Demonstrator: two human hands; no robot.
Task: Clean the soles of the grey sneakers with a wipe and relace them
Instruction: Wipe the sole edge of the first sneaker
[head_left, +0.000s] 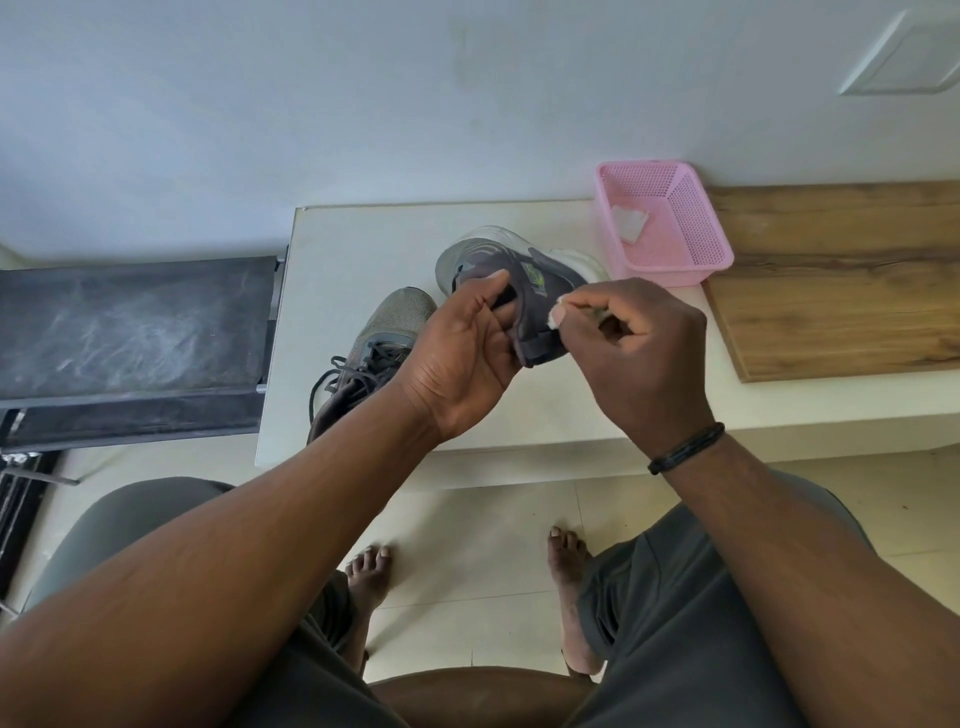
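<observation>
Above the table (363, 234), left fingers (498, 283) grip a sneaker (524, 280), its green logo unreadable; right fingers (563, 312) pinch a wipe (554, 318).

Two grey sneakers and one wipe are on view. The held sneaker (519, 291) is dark grey with a pale sole and a yellow-green mark on its side; it is raised above the counter (363, 234), tipped on its side, toe pointing away. The left hand (467, 353) grips its collar, thumb across the opening. No lace is visible on this sneaker. The second sneaker (379, 343) is lighter grey mesh and rests upright on the counter, toe away, its dark laces loose and splayed. The white wipe (557, 316) is bunched in the right hand (639, 343), touching the held sneaker's heel side.
</observation>
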